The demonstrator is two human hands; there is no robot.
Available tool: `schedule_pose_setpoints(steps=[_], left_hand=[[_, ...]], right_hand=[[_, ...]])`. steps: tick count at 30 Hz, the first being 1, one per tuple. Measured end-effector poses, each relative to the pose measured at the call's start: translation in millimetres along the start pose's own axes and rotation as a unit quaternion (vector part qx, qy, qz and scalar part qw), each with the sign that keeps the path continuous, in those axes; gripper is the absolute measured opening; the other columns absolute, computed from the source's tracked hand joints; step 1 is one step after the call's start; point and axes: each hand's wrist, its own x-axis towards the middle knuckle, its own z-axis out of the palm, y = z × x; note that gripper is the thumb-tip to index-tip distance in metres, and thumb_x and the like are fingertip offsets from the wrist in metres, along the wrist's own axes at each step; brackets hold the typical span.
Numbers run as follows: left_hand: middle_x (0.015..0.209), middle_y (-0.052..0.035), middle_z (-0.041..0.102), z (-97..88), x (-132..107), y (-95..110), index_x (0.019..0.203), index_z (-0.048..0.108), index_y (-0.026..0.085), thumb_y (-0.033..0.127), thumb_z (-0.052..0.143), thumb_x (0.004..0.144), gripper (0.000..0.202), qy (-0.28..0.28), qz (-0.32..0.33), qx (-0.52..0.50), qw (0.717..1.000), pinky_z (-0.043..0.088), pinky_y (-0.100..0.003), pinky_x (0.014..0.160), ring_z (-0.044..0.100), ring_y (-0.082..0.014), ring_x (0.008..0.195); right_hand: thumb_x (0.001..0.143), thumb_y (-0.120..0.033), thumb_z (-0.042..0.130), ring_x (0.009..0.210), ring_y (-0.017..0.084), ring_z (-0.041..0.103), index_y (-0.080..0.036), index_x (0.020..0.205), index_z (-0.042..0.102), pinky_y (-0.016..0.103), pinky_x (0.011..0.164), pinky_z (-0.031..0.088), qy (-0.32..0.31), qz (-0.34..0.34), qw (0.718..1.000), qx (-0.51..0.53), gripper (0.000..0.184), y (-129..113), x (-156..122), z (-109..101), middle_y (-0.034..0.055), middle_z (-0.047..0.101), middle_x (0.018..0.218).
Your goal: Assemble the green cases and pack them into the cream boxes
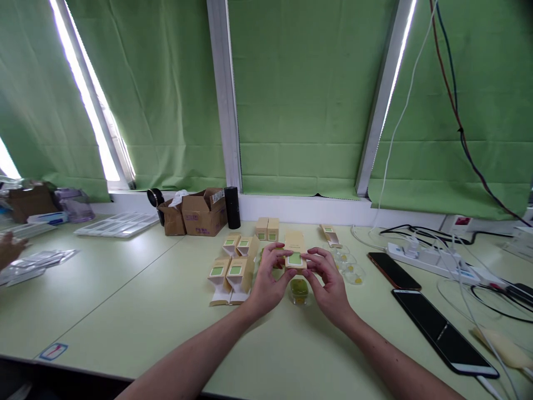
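Observation:
Between my left hand (270, 276) and my right hand (328, 280) is a small cream cardboard box (295, 264) with a green window, its tall flap standing up at the back. Fingers of both hands grip it from its two sides. Just below the box, a small clear container with green contents (299, 290) rests on the table. To the left of my left hand stand several similar cream boxes (235, 272) with open flaps. Clear round plastic pieces (352, 269) with yellow spots lie to the right of my right hand.
Two cream boxes (267, 228) stand farther back, and another box (330, 235) lies at the back right. Phones (443, 330), a power strip (433, 261) and cables occupy the right side. Brown cartons (204, 213) and a black cylinder (232, 208) line the wall. Another person's hand (10, 248) shows at far left.

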Motion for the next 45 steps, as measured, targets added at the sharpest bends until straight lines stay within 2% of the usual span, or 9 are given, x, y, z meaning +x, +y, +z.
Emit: schedule_pose_setpoints(steps=[7,14,19,25,29,33,38,42,45], left_hand=[[0.142,-0.0139,0.048,0.8,-0.2,-5.3,0.118,0.068,0.024,0.027,0.071,0.095,0.024,0.003,0.000,-0.003,1.000,0.057,-0.040,0.093,0.062,-0.0257,0.118],[0.143,-0.0126,0.048,-1.3,0.0,-1.7,0.127,0.065,0.028,0.027,0.072,0.095,0.033,-0.002,0.017,0.039,0.999,0.054,-0.047,0.106,0.050,-0.0316,0.139],[0.150,-0.0127,0.046,-4.1,-1.6,2.2,0.139,0.063,0.031,0.029,0.068,0.097,0.042,-0.010,0.026,0.080,0.996,0.044,-0.055,0.119,0.044,-0.0340,0.147],[0.152,-0.0137,0.049,-3.6,-2.5,-6.7,0.148,0.058,0.029,0.036,0.065,0.100,0.049,-0.002,0.026,0.090,0.996,0.040,-0.056,0.123,0.044,-0.0342,0.149],[0.146,-0.0140,0.056,-5.4,0.8,-13.4,0.144,0.059,0.026,0.043,0.059,0.103,0.045,0.022,0.001,0.072,0.997,0.045,-0.054,0.119,0.052,-0.0318,0.141],[0.137,-0.0135,0.065,-7.3,3.9,-16.9,0.138,0.060,0.024,0.052,0.063,0.099,0.048,0.035,-0.058,0.054,0.996,0.054,-0.049,0.104,0.063,-0.0304,0.124],[0.133,-0.0124,0.067,-8.7,7.9,-22.2,0.139,0.053,0.023,0.053,0.071,0.094,0.057,0.062,-0.105,0.008,0.992,0.055,-0.040,0.095,0.067,-0.0270,0.116],[0.122,-0.0106,0.069,-13.8,12.8,-26.5,0.129,0.058,0.021,0.045,0.077,0.088,0.052,0.081,-0.130,0.012,0.988,0.054,-0.039,0.092,0.067,-0.0251,0.106],[0.119,-0.0106,0.070,-18.4,16.6,-25.8,0.123,0.061,0.019,0.037,0.080,0.082,0.049,0.081,-0.139,0.008,0.987,0.054,-0.043,0.096,0.068,-0.0253,0.106]], right_hand=[[0.103,-0.037,0.063,0.098,0.018,0.069,-0.032,0.124,0.072,0.040,0.094,0.064,0.008,0.002,1.000,-0.003,0.024,2.1,0.5,1.3,0.0079,0.050,0.132],[0.103,-0.040,0.063,0.106,0.021,0.070,-0.034,0.130,0.069,0.046,0.103,0.060,0.000,0.015,1.000,-0.015,0.029,3.9,0.8,0.9,0.0095,0.047,0.143],[0.103,-0.044,0.062,0.149,0.032,0.046,-0.035,0.134,0.069,0.052,0.114,0.051,-0.022,0.021,0.998,-0.053,0.033,3.2,1.3,-2.5,0.0090,0.038,0.166],[0.103,-0.040,0.061,0.161,0.033,0.029,-0.036,0.137,0.066,0.065,0.128,0.027,-0.052,-0.003,0.995,-0.083,0.035,0.8,-0.7,-2.3,0.0072,0.044,0.167],[0.103,-0.033,0.059,0.160,0.031,0.033,-0.037,0.145,0.059,0.065,0.128,0.029,-0.066,-0.048,0.993,-0.088,0.042,-3.7,-1.0,-2.7,0.0052,0.043,0.168],[0.104,-0.029,0.056,0.160,0.029,0.033,-0.036,0.149,0.055,0.062,0.128,0.032,-0.094,-0.071,0.990,-0.078,0.045,-6.7,-2.2,-2.6,0.0045,0.048,0.166],[0.103,-0.024,0.054,0.144,0.029,0.057,-0.032,0.141,0.060,0.061,0.127,0.035,-0.095,-0.090,0.988,-0.081,0.039,-4.4,-3.3,-2.6,0.0054,0.068,0.146],[0.095,-0.023,0.062,0.119,0.031,0.069,-0.029,0.113,0.069,0.052,0.102,0.056,-0.085,-0.074,0.983,-0.143,0.020,-4.0,1.0,-7.9,0.0076,0.076,0.119],[0.083,-0.020,0.072,0.111,0.034,0.066,-0.028,0.111,0.069,0.052,0.093,0.054,-0.153,-0.082,0.953,-0.248,0.029,-4.7,4.7,-12.7,0.0083,0.077,0.111]])
